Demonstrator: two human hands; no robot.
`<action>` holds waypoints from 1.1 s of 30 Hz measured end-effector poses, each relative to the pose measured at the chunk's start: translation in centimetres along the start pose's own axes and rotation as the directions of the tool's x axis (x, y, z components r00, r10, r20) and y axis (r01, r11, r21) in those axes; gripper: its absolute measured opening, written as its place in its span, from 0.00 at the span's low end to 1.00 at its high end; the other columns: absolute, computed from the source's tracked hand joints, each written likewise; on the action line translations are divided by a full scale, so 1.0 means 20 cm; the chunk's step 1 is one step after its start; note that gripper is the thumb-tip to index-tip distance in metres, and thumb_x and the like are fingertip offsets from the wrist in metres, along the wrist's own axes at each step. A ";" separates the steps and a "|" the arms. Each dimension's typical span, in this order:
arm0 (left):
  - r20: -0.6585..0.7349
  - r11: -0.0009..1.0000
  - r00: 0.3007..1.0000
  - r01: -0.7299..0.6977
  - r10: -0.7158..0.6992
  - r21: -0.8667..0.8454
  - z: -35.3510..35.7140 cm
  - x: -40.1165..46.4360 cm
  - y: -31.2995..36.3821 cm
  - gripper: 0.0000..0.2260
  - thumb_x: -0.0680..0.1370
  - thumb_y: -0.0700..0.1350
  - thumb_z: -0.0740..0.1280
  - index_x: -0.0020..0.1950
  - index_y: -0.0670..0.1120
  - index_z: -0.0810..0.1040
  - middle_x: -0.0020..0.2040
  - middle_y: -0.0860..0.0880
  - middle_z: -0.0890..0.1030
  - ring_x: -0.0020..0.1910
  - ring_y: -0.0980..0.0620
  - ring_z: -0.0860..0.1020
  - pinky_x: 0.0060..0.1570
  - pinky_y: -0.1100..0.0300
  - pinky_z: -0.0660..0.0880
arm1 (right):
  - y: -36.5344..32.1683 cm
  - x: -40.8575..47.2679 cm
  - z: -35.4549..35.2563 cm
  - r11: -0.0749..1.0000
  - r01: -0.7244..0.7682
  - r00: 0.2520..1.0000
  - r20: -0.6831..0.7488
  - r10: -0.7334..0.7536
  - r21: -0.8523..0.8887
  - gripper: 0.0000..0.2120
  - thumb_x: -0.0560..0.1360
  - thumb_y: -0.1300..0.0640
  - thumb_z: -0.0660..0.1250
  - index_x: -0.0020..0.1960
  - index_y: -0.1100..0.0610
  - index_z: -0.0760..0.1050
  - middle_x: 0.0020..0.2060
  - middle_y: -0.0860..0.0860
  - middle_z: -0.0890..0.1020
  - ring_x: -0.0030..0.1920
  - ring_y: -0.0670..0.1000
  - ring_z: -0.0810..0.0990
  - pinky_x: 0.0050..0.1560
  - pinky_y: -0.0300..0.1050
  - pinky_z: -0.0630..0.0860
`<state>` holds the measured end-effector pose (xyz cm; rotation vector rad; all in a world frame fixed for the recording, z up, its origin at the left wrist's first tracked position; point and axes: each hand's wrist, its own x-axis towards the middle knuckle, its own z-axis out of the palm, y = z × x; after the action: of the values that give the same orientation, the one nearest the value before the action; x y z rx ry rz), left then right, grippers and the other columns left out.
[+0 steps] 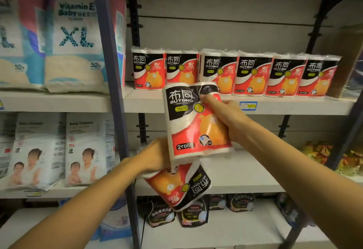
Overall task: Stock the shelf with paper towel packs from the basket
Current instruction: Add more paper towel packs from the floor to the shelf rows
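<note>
My right hand (225, 115) grips an upright paper towel pack (192, 123), red, black and white with an orange bear, held in front of the shelf's edge. My left hand (155, 156) holds a second pack (178, 185) of the same kind, upside down and tilted, just below the first. The two packs touch. On the grey shelf (284, 107) behind stands a row of several identical packs (251, 73), side by side along the back. The basket is out of view.
A dark upright post (112, 91) separates this bay from diaper bags (74, 38) on the left. A lower shelf board (245, 172) holds yellow-red snack bags (318, 150) at right. Dark pouches (161, 211) sit on the shelf beneath.
</note>
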<state>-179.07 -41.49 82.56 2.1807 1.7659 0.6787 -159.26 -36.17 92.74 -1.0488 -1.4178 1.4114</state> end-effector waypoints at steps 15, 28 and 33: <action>0.103 0.968 0.983 0.171 -0.155 -0.182 -0.06 0.00 -0.24 0.30 0.63 0.72 0.71 0.62 0.72 0.67 0.53 0.53 0.82 0.43 0.55 0.84 0.46 0.50 0.83 | -0.30 0.29 0.08 0.955 0.285 0.925 -0.238 -0.296 -0.079 0.11 0.70 0.51 0.74 0.44 0.54 0.75 0.36 0.49 0.82 0.32 0.44 0.82 0.26 0.36 0.75; -0.007 0.957 0.972 0.230 -0.235 -0.179 -0.15 0.20 -0.29 0.24 0.67 0.68 0.72 0.60 0.72 0.68 0.51 0.52 0.81 0.41 0.53 0.84 0.44 0.53 0.83 | -0.36 0.86 0.13 0.767 0.562 0.783 -0.099 -0.614 -0.309 0.22 0.68 0.59 0.72 0.58 0.46 0.69 0.50 0.53 0.77 0.50 0.56 0.82 0.48 0.50 0.82; -0.027 0.950 0.973 0.219 -0.231 -0.222 -0.18 0.30 -0.29 0.23 0.69 0.64 0.73 0.61 0.69 0.69 0.50 0.54 0.82 0.42 0.53 0.85 0.44 0.54 0.84 | -0.32 1.07 0.16 0.616 0.637 0.700 0.011 -0.714 -0.463 0.22 0.70 0.58 0.74 0.63 0.53 0.74 0.57 0.54 0.69 0.55 0.49 0.71 0.59 0.43 0.75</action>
<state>-184.90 -34.74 83.99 1.8013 1.8332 0.8351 -168.27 -16.54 99.38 -0.7228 -1.7843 0.4294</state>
